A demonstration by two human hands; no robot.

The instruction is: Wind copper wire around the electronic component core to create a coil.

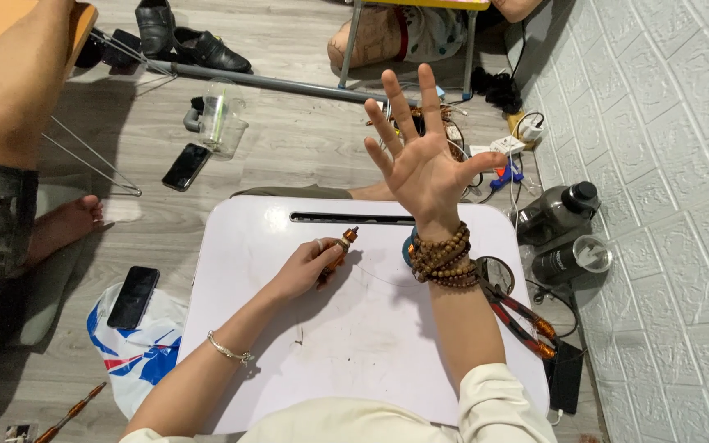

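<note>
Your left hand (309,264) rests on the white tabletop (371,344), its grip closed around a small brown wooden piece (340,248) with a metal-looking tip. The piece lies angled up and to the right, one end tucked in your fingers, the other end just short of the dark slot (353,218) along the far edge of the tabletop. A thin silver bracelet (230,351) sits on your left wrist.

Your right hand (420,160) is raised above the far edge of the tabletop, palm toward the camera, all five fingers spread wide; its grip is open and holds nothing. Several loops of brown wooden beads (445,258) wrap the right wrist.

At the right edge of the tabletop lies a pair of pliers (519,316) with red and orange handles, partly under your right forearm. On the floor to the right, by the white wall, stand two dark bottles (564,234).

To the left of the tabletop a black phone (133,297) lies on a white bag with red and blue print (145,361). A second phone (185,166) lies on the wooden floor further off, near a clear plastic cup (221,123). Black shoes (182,37) sit at the top of the view. Another person's bare leg and foot (59,226) show at left. A tangle of cables and a white power strip (502,148) lies behind your raised hand.
</note>
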